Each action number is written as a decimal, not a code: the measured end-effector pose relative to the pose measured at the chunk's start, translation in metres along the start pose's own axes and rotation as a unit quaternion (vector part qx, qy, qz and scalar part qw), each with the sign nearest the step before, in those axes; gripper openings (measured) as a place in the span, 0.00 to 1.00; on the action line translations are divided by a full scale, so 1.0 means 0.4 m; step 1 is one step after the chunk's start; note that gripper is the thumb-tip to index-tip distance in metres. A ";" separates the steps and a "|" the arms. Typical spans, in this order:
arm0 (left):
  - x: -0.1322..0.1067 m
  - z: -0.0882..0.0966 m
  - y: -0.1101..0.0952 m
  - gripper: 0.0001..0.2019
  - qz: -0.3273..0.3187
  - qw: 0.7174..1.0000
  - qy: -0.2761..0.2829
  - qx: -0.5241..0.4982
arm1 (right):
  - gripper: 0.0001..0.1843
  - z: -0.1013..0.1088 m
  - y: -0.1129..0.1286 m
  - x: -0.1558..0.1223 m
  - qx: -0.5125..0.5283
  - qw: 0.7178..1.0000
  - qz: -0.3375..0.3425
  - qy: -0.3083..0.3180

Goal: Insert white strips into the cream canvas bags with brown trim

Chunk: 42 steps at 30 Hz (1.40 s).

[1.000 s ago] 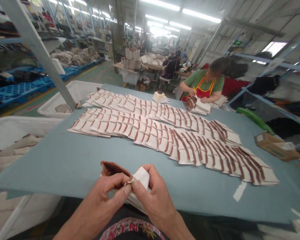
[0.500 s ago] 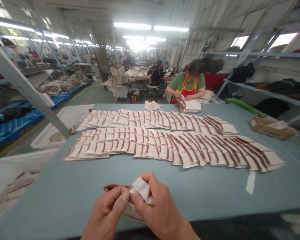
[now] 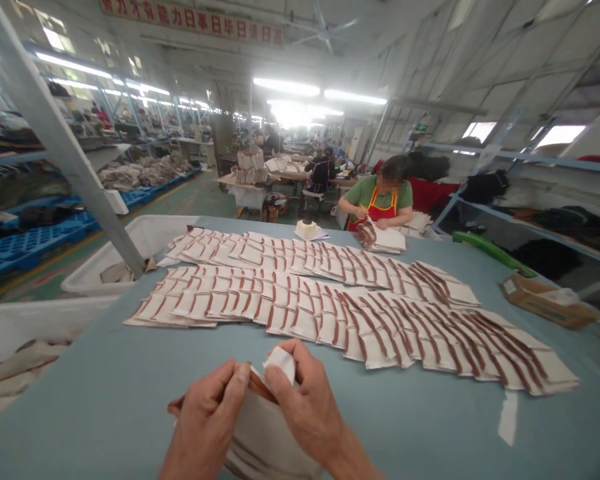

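Note:
Both my hands pinch a white fabric piece with brown trim (image 3: 263,427) at the near edge of the blue table (image 3: 130,393). My left hand (image 3: 211,413) grips its left side, thumb pressed on the brown edge. My right hand (image 3: 305,400) is closed on a folded white corner at its top. Beyond them lie two long overlapping rows of the same white pieces with brown stripes (image 3: 330,293), spread across the table.
A person in a green top and red apron (image 3: 380,197) works on a stack of pieces (image 3: 385,239) at the far edge. White bins (image 3: 145,233) stand left, beside a slanted grey post (image 3: 75,153). A cardboard box (image 3: 547,300) sits right. Shelves line both sides.
The piece in my hands has been pulled open and now hangs wider below them. The view has tilted up and my hands sit a little higher.

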<state>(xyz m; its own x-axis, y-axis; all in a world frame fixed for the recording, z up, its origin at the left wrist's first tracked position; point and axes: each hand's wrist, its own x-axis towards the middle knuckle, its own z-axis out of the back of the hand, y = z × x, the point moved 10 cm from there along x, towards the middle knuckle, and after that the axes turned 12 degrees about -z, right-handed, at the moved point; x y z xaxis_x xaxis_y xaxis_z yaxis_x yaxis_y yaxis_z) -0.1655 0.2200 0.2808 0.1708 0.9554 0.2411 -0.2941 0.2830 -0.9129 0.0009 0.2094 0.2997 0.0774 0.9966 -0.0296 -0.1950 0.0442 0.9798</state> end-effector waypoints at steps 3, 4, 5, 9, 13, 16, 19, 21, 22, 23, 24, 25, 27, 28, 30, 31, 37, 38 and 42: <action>0.001 -0.010 0.019 0.27 0.015 0.999 0.013 -0.027 | 0.18 -0.005 0.026 0.002 -0.011 0.999 0.012 0.047; 0.001 -0.014 0.022 0.27 0.019 0.999 0.018 -0.035 | 0.18 -0.011 0.034 0.002 -0.015 0.998 0.012 0.068; 0.001 -0.016 0.023 0.28 0.022 0.999 0.020 -0.040 | 0.18 -0.019 0.041 0.003 -0.014 0.996 0.008 0.089; -0.003 -0.020 0.024 0.27 0.027 0.996 0.021 -0.079 | 0.17 -0.046 0.039 0.012 -0.003 0.991 -0.036 0.125; -0.016 -0.022 0.028 0.27 0.045 0.988 0.028 -0.144 | 0.15 -0.031 0.048 0.014 -0.058 0.994 -0.042 0.083; -0.031 -0.032 0.030 0.30 0.083 0.977 0.062 -0.184 | 0.14 0.008 0.086 -0.009 -0.075 0.995 -0.037 0.051; -0.038 -0.037 0.021 0.31 0.105 0.964 0.084 -0.229 | 0.16 0.034 0.110 -0.045 -0.069 0.995 -0.054 0.041; -0.041 -0.047 0.012 0.32 0.111 0.956 0.105 -0.251 | 0.16 0.030 0.109 -0.069 -0.095 0.993 -0.054 0.043; -0.041 -0.051 0.007 0.32 0.110 0.954 0.114 -0.254 | 0.15 0.023 0.103 -0.080 -0.115 0.991 -0.051 0.041; -0.041 -0.053 0.003 0.32 0.105 0.955 0.118 -0.250 | 0.14 0.018 0.094 -0.088 -0.134 0.989 -0.046 0.032; -0.040 -0.054 0.000 0.32 0.097 0.958 0.119 -0.241 | 0.14 0.015 0.085 -0.096 -0.149 0.988 -0.038 0.017; -0.041 -0.056 -0.003 0.32 0.091 0.961 0.120 -0.234 | 0.14 0.014 0.078 -0.102 -0.159 0.987 -0.029 -0.002; -0.044 -0.066 -0.005 0.30 0.087 0.961 0.126 -0.229 | 0.13 0.015 0.069 -0.111 -0.169 0.985 -0.008 -0.041; -0.046 -0.072 -0.004 0.30 0.088 0.960 0.128 -0.232 | 0.13 0.016 0.068 -0.113 -0.175 0.983 0.001 -0.057; -0.048 -0.081 -0.003 0.28 0.092 0.959 0.126 -0.238 | 0.12 0.015 0.069 -0.113 -0.197 0.978 0.012 -0.073; -0.048 -0.084 -0.002 0.28 0.093 0.958 0.124 -0.241 | 0.12 0.014 0.070 -0.111 -0.209 0.975 0.013 -0.077; -0.055 -0.093 0.018 0.27 0.120 0.952 0.127 -0.252 | 0.12 0.007 0.062 -0.101 -0.247 0.966 -0.002 -0.075; -0.056 -0.091 0.023 0.27 0.124 0.952 0.124 -0.250 | 0.11 0.005 0.059 -0.100 -0.249 0.966 -0.006 -0.072; -0.059 -0.085 0.031 0.26 0.140 0.951 0.117 -0.250 | 0.11 -0.005 0.040 -0.091 -0.241 0.969 -0.037 -0.034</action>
<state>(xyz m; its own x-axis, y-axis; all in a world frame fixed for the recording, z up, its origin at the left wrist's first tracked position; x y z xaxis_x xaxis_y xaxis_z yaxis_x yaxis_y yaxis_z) -0.1413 0.1980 0.2526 0.3729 0.9259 -0.0607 0.1159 -0.1114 -0.9870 -0.0069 0.1741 0.3161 0.1700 0.9831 -0.0673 -0.6196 0.1597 0.7685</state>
